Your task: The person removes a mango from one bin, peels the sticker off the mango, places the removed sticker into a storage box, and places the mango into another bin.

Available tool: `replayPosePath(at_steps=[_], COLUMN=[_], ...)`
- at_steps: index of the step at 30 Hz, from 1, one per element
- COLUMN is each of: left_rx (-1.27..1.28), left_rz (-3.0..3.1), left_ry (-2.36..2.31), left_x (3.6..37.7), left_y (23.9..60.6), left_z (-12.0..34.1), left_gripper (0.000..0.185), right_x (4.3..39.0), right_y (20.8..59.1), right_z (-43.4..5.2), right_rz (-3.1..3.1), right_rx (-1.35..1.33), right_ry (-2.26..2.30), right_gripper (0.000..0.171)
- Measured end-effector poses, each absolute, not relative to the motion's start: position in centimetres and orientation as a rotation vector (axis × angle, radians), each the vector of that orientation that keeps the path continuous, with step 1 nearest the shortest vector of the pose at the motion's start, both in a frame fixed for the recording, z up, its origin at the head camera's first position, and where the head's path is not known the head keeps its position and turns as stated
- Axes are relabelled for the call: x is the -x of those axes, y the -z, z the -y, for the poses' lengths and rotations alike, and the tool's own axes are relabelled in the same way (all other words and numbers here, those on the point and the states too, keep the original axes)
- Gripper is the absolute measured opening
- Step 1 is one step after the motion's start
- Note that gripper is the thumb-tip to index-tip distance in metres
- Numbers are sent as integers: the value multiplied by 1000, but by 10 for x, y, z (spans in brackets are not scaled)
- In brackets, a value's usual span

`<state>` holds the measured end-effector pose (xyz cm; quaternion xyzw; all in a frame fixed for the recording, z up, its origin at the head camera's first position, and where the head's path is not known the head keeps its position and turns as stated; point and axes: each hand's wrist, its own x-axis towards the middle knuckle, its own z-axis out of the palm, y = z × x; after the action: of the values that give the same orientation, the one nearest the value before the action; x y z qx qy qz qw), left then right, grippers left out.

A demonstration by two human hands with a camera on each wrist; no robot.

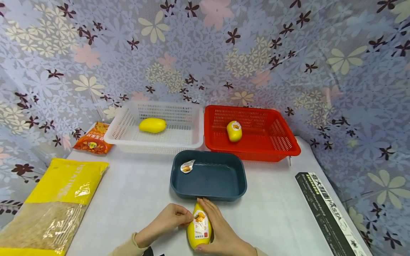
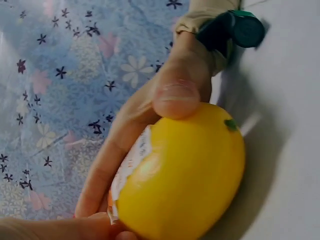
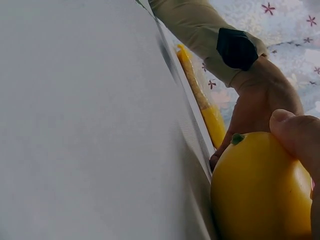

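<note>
Just the background stuff on my table

Snack packet [image 1: 94, 139] and big yellow bag [image 1: 54, 202] sit left, pasta box [image 1: 330, 213] right, all on the white cloth [image 1: 134, 192].

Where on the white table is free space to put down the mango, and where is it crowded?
Bare table lies between the yellow bag and the blue tray, and between that tray and the pasta box. It is crowded at the back, where the white basket and red basket stand.

tray [image 1: 179, 185] before two baskets — left basket [image 1: 195, 142], right basket [image 1: 288, 151]; pasta box [image 1: 330, 213] right, bag [image 1: 61, 199] left
</note>
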<state>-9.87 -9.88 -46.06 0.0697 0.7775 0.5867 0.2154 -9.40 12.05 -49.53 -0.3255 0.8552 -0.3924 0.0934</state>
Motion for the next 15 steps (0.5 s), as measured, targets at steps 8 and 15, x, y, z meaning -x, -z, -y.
replayPosePath(at_steps=[8, 15], left_rx=[-184, -372], left_rz=[-2208, -2286], left_ry=[-1629, -1613], left_x=[96, 87], left_y=[464, 447], left_z=[93, 86], left_gripper=[19, 16], right_x=[95, 97], right_y=[496, 496], right_z=[-120, -120], right_rz=[-2543, -2522], right_rx=[972, 940], right_ry=[1155, 1209], right_gripper=[113, 111])
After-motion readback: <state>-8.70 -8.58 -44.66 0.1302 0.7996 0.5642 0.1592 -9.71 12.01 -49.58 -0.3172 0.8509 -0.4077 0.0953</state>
